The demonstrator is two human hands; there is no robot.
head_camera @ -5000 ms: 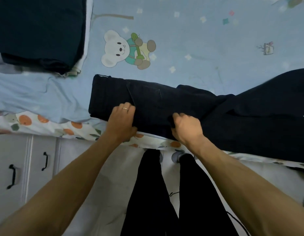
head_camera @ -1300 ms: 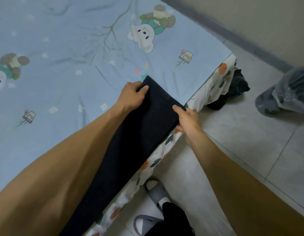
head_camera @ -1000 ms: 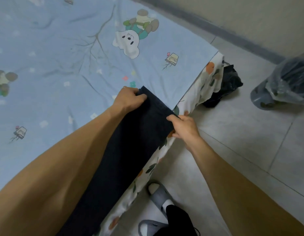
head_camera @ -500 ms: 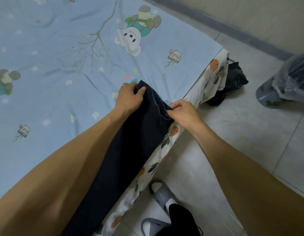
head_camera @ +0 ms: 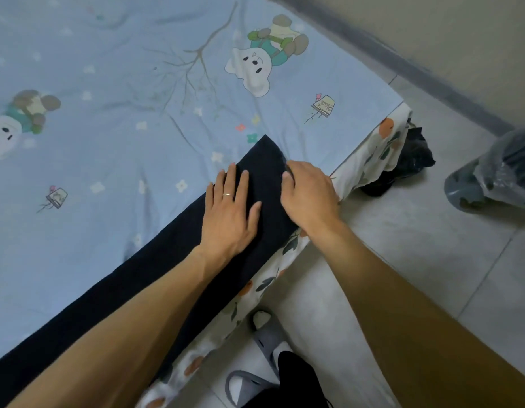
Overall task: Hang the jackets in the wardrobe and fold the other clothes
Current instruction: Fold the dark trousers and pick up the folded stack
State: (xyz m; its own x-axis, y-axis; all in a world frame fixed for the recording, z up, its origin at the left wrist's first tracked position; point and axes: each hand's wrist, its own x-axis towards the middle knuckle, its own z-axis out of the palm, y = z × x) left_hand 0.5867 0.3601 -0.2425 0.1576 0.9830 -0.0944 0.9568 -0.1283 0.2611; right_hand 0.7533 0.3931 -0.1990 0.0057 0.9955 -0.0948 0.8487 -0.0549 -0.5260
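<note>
Dark navy trousers [head_camera: 155,260], folded lengthwise, lie along the near edge of the light blue cartoon-print bedsheet [head_camera: 114,119]. Left hand [head_camera: 230,214]: flat, fingers straight, pressing the cloth. Right hand [head_camera: 309,194]: fingers bent over the leg-end edge; whether it pinches, cannot tell. Step: smoothing. Next, likely: fold the end back.

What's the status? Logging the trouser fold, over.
Left hand flat on dark trousers. Right hand fingers curled at their edge, grip unclear. Trousers along bed edge. Nothing in the way.

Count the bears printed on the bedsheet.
2. One bear is near the sheet's far right corner; the other bear is at the left edge, partly cut off. More may lie outside the view.
</note>
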